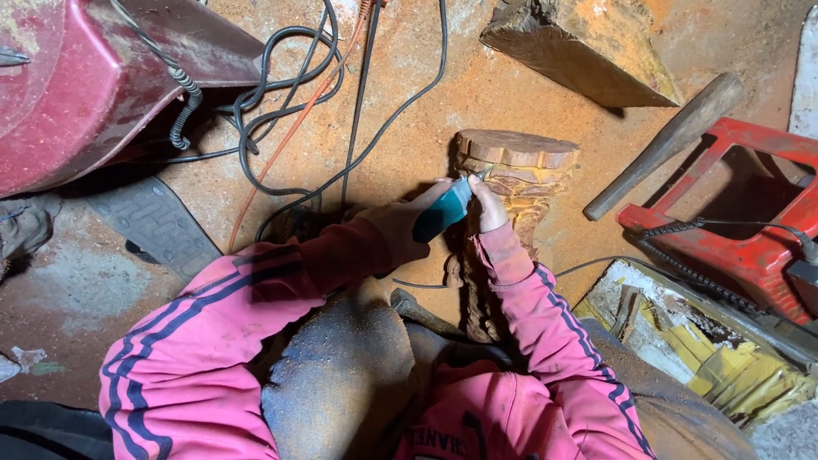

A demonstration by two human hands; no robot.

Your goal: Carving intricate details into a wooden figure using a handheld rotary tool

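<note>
Gripping a teal tool (443, 210), the left hand (399, 228) wraps its fingers around the tool's body, tip angled up and to the right. The tip meets the carving (515, 175), a pale wooden piece with a flat, lobed top and cut relief down its lit side. The right hand (486, 204) rests against the carving just beside the tool's tip; whether its fingers close on the tool or only steady the wood cannot be told. Both hands sit close together, nearly touching, at the carving's upper left edge. Both arms wear pink sleeves (545, 307) with dark stripes. The carving stands on a floor (409, 111) coated in orange sawdust, between the person's knees and a wedge-shaped wood block (579, 51) farther off. Black and orange cables (290, 111) loop across the floor to the left of the carving. A mallet (665, 145) leans on a red stool (741, 213) at the right. Below the stool lies a tray (716, 349) of yellow scraps. A dark red housing (85, 85) fills the upper left corner.
</note>
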